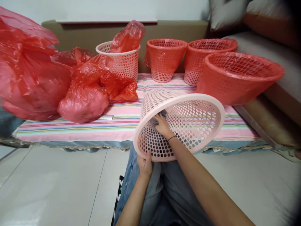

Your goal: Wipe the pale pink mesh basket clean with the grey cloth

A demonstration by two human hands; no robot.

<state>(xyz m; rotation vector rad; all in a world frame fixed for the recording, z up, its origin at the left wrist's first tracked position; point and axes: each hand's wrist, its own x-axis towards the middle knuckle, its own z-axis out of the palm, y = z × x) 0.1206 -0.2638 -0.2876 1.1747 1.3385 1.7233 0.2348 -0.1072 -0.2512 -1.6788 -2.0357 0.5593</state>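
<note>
A pale pink perforated plastic basket (146,108) lies tilted on its side, its wide mouth facing me, partly over my lap and the striped cloth. My left hand (145,164) grips its lower left rim, thumb on the edge. Reaching inside through the mouth, my right hand (161,125) is closed on a crumpled dark cloth (155,121) against the inner wall. A dark thin band circles my right wrist. What my right fingertips do is partly hidden by the cloth and the hand itself.
Several red-lined baskets (162,61) stand at the back right. Another pink basket (127,66) holds a red plastic bag. Filled red bags (83,105) rest at left on the striped cloth (77,131). Cushions (277,59) pile up at far right. Tiled floor (58,185) lies below.
</note>
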